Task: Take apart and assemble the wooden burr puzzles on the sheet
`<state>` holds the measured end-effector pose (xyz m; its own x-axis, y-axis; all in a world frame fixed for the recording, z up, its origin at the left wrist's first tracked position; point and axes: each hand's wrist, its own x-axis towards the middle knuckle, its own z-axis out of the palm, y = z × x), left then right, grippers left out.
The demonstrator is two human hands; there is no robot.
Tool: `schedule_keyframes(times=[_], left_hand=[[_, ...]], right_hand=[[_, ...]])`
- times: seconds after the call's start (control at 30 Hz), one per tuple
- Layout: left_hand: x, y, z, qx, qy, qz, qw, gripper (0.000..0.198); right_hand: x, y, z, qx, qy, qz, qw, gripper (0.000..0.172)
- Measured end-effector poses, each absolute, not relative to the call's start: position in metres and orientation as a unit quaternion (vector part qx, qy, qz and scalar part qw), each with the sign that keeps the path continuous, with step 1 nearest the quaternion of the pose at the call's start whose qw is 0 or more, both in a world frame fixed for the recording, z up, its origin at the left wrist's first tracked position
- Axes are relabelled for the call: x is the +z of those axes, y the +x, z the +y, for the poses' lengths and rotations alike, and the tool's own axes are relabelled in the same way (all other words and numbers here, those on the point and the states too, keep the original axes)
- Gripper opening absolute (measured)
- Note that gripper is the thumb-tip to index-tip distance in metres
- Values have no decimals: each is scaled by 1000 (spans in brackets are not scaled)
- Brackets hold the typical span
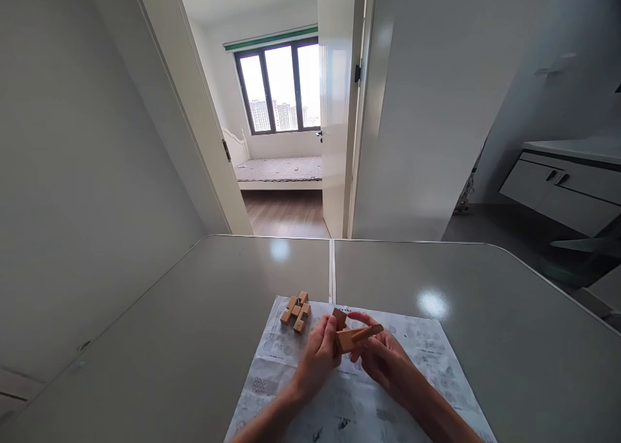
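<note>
left hand fingers closed round wooden puzzle pieces, held just above printed paper sheet at near edge of grey table | right hand pinching long bar end of same pieces | interlocked wooden block cluster lying on sheet's far left corner, apart from both hands

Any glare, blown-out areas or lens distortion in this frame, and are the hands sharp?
Head view: the window is washed out, two glare spots lie on the table, door frames lean from wide-angle distortion; the left hand, right hand and the wooden pieces they hold look sharp.
</note>
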<state>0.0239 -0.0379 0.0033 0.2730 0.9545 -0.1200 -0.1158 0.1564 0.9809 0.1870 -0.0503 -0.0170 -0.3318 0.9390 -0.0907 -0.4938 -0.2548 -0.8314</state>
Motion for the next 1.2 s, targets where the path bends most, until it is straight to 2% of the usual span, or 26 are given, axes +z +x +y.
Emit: schedule_keyframes(times=[0.2, 0.3, 0.43, 0.5, 0.83, 1.0, 1.2], left_hand=[[11, 23, -43, 403, 604, 358, 586, 33], [15, 23, -45, 381, 630, 341, 585, 27], [12, 22, -46, 367, 645, 342, 577, 27], [8, 21, -45, 367, 651, 351, 564, 27], [0, 19, -42, 368, 665, 404, 509, 24], [2, 19, -42, 363, 667, 392, 520, 26], [-1, 19, -41, 390, 639, 369, 551, 31]], right_hand=[[-13, 188, -52, 742, -296, -371, 473, 82], [-12, 188, -53, 755, -291, -373, 454, 73], [-15, 188, -53, 773, -257, -377, 441, 50], [-19, 188, -53, 777, -248, -373, 442, 45], [-17, 188, -52, 775, -261, -355, 454, 44], [-20, 189, -52, 772, -284, -335, 460, 45], [-26, 190, -50, 787, -248, -316, 468, 39]])
